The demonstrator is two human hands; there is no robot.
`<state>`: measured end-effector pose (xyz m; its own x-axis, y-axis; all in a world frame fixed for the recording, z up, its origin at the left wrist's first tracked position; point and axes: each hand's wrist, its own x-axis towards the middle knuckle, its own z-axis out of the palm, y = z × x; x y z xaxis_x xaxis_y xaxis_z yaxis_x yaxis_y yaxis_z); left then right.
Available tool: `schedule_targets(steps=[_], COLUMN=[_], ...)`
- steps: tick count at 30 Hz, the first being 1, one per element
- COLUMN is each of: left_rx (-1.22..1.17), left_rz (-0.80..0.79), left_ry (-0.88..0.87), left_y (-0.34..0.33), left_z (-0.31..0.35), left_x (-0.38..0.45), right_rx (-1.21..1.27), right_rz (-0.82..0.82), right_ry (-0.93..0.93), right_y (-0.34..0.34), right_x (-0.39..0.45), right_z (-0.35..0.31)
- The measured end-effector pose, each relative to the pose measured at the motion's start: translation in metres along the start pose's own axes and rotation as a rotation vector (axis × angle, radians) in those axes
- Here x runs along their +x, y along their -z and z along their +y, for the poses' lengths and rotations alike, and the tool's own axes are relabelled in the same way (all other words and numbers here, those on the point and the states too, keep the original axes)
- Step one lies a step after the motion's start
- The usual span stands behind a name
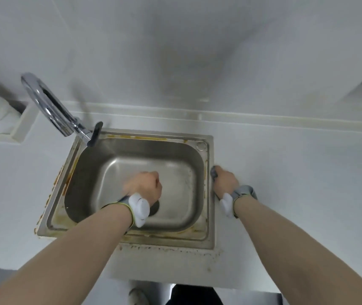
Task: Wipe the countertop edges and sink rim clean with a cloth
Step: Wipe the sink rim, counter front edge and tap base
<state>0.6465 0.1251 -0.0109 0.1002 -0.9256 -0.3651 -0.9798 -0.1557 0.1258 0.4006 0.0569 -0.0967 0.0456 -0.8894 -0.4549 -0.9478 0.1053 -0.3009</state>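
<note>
A stainless steel sink [206, 233] is set into a white countertop [285, 172], and its rim carries orange-brown stains on the left, back and front. My right hand [225, 181] grips a small grey cloth [214, 172] and holds it at the sink's right rim where the rim meets the countertop. My left hand [144, 187] hovers over the basin as a fist, blurred, with nothing seen in it. Both wrists wear bands with white devices.
A chrome tap [50, 106] with a dark lever rises at the sink's back left corner. A white wall stands behind the counter. The drain [154, 208] shows partly beside my left wrist. The counter's front edge [175, 280] is near, with floor and a shoe below.
</note>
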Motion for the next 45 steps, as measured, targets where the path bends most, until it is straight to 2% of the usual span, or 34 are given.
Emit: schedule_targets(steps=[11, 16, 18, 25, 31, 35, 40, 45], left_rx=[-0.108, -0.157, -0.139, -0.14, -0.206, -0.166, -0.129, -0.14], left_rz=[-0.081, -0.1, -0.098, -0.067, -0.11, -0.111, -0.135, -0.165], left_ry=[-0.186, -0.18, -0.163, -0.074, 0.032, 0.102, 0.187, 0.184], left_y=[-0.023, -0.033, -0.032, -0.028, -0.045, -0.045, -0.043, -0.043], left_z=[-0.035, -0.056, -0.065, -0.115, -0.163, -0.19, -0.206, -0.19], left_x=[-0.064, -0.086, -0.092, -0.112, -0.13, -0.149, -0.165, -0.168], right_rx=[0.097, 0.195, 0.244, 0.272, 0.239, 0.178, 0.182, 0.288], right_rz=[0.127, 0.169, 0.169, 0.082, -0.073, -0.172, -0.158, -0.04], right_ry=[-0.202, -0.422, -0.454, -0.4, -0.123, 0.018, 0.161, 0.139], right_y=[-0.073, -0.1, -0.111, -0.139, -0.17, -0.185, -0.183, -0.158], right_x=[-0.171, -0.213, -0.22, -0.219, -0.216, -0.206, -0.202, -0.211], right_z=[0.004, -0.011, -0.028, -0.119, -0.197, -0.239, -0.232, -0.16])
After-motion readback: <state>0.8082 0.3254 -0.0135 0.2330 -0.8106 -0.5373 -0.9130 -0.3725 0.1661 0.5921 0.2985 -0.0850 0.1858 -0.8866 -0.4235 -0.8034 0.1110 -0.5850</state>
